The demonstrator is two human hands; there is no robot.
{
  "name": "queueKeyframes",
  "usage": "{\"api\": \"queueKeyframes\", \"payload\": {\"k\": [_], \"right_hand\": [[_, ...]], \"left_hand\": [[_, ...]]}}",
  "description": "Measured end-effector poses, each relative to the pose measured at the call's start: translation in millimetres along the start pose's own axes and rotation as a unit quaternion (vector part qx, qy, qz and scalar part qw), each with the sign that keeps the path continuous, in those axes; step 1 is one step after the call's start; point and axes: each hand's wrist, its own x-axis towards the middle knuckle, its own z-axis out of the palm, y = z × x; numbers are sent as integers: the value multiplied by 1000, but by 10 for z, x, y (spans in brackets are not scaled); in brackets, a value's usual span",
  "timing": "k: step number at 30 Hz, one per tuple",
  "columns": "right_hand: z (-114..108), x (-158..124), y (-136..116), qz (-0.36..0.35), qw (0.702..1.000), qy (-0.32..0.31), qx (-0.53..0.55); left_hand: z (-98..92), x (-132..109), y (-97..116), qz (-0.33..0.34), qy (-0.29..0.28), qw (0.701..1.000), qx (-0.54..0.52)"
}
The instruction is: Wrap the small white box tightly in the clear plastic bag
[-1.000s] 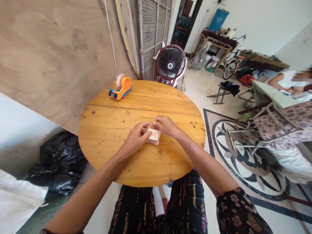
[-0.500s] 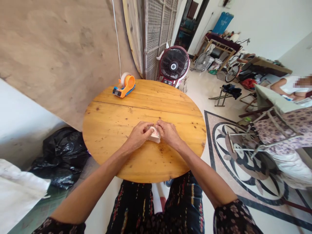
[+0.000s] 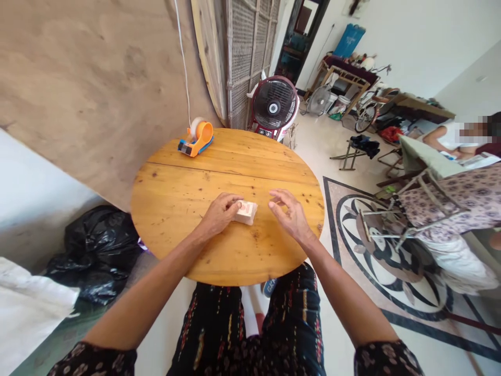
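Observation:
A small pale box-shaped block with reddish print on top [image 3: 246, 210] rests on the round wooden table [image 3: 219, 250]. My left hand [image 3: 220, 213] grips its left end, thumb on the near upper side and fingers behind. My right hand [image 3: 288, 213] hovers just right of the block, apart from it, with fingers spread and nothing in them. Whether the block is a packet or a wrapped stack I cannot tell. An orange and blue tape dispenser [image 3: 199, 141] with a roll of clear tape stands near the table's far left edge.
A red-rimmed fan [image 3: 274, 107] stands behind the table. Black plastic bags [image 3: 102, 245] lie on the left. Off to the right, a person [image 3: 450, 138] sits at a cloth-covered table [image 3: 426, 156]. A small folding stool [image 3: 350, 154] stands on the floor.
My right hand has let go of the block and moved right, its fingers opening. My left hand has stayed on the block's left end. The view has shifted slightly.

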Motion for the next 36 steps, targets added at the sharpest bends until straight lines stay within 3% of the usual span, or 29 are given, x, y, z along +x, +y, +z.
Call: {"api": "queueKeyframes", "payload": {"k": [2, 5, 10, 17, 22, 25, 28, 31, 36], "right_hand": [[85, -79, 66, 85, 994, -30, 55], [276, -188, 53, 131, 985, -91, 61], [450, -270, -85, 110, 990, -83, 15], [579, -270, -36, 71, 997, -34, 7], [554, -255, -23, 74, 995, -37, 49], [411, -176, 20, 94, 984, -60, 138], [318, 9, 149, 125, 974, -43, 184], [356, 257, 299, 147, 974, -57, 165], [471, 562, 348, 146, 965, -142, 165]], "left_hand": [[-10, -3, -7, 3, -3, 1000, -3], [-61, -14, -4, -8, -7, 1000, -24], [-177, -50, 76, -79, -42, 994, -69], [-173, -53, 108, -97, -101, 985, -103], [-144, -41, 48, -110, -100, 981, -126], [-138, -30, 41, -119, -102, 979, -130], [-129, -24, 52, -116, -100, 978, -142], [-121, -24, 59, -114, -99, 977, -151], [-124, -32, 74, -104, -107, 973, -175]]}}
